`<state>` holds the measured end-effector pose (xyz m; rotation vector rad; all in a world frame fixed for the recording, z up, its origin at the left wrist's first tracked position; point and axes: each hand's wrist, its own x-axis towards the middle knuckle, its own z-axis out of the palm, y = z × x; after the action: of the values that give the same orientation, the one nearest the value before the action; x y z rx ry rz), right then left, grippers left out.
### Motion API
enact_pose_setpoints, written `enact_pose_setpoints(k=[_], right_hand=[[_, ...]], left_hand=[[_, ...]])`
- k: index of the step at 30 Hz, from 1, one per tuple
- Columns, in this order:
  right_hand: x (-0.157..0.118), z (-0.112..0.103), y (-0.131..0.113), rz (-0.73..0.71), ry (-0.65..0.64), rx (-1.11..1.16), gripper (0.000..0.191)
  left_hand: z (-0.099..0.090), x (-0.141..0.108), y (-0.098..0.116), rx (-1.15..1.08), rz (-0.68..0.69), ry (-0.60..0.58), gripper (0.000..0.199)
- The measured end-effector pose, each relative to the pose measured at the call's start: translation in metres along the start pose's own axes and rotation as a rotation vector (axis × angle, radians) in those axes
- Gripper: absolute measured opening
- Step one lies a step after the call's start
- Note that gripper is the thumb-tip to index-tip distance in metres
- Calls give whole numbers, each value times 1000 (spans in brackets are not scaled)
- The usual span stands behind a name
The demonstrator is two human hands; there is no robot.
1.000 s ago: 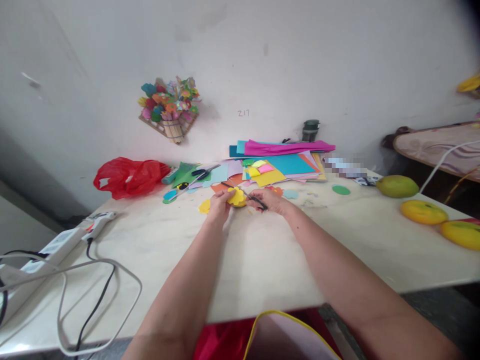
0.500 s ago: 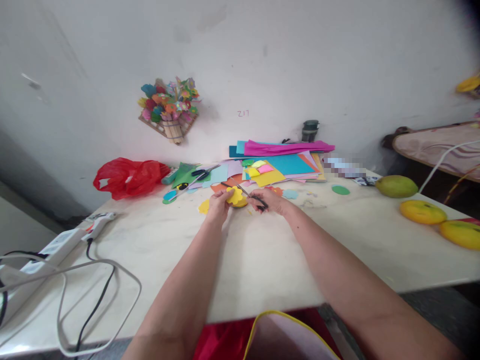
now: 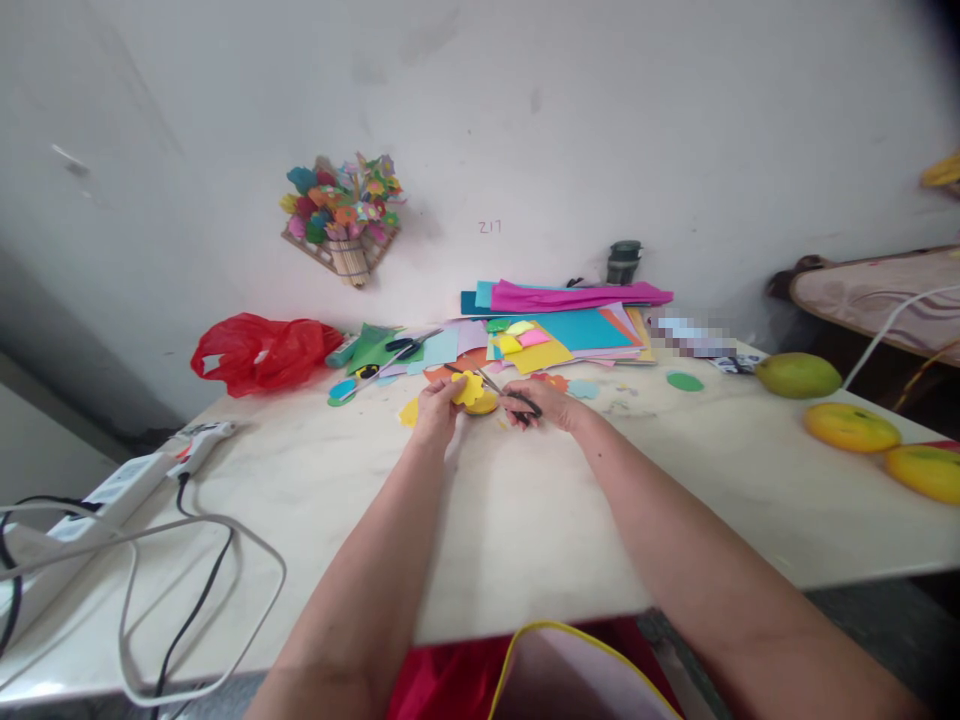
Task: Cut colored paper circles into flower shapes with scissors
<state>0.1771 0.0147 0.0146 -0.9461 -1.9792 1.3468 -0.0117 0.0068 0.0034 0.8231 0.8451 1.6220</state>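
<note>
Between the fingertips of my left hand (image 3: 436, 412) is a yellow paper flower (image 3: 469, 387) with a scalloped edge. My right hand (image 3: 541, 403) is closed round the dark handles of a pair of scissors (image 3: 491, 383), whose blades point left beside the flower. A round yellow piece (image 3: 482, 404) lies on the table just under the flower. To the left of my left hand is a yellow paper scrap (image 3: 409, 411). Past my hands are an orange cut-out (image 3: 551, 381) and a pale blue cut-out (image 3: 583, 389).
Coloured sheets (image 3: 592, 335) are stacked along the wall. A second pair of scissors (image 3: 405, 347) and a red plastic bag (image 3: 262, 352) lie at the back left. Several mangoes (image 3: 851, 427) sit at the right edge. Cables and a power strip (image 3: 120, 485) occupy the left side.
The whole view has shifted slightly. Both hands keep their hold on the flower and the scissors, with hardly any movement between them.
</note>
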Motion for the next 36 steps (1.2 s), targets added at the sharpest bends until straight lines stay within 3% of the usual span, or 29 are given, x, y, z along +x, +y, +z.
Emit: enact_pose_setpoints(k=[12, 16, 20, 25, 30, 36], right_hand=[[4, 13, -2, 44, 80, 60, 30], [2, 11, -4, 58, 133, 76, 30], [4, 7, -2, 29, 266, 169, 34], [11, 4, 3, -51, 405, 283, 38], [12, 5, 2, -93, 402, 337, 35], [10, 9, -5, -46, 420, 309, 35]], left_hand=[[7, -4, 2, -30, -18, 108, 27], [5, -4, 2, 16, -23, 66, 32], [4, -5, 3, 156, -36, 2, 35], [6, -6, 0, 299, -33, -146, 35], [7, -7, -3, 371, -62, -278, 35], [5, -6, -3, 368, -69, -277, 36]])
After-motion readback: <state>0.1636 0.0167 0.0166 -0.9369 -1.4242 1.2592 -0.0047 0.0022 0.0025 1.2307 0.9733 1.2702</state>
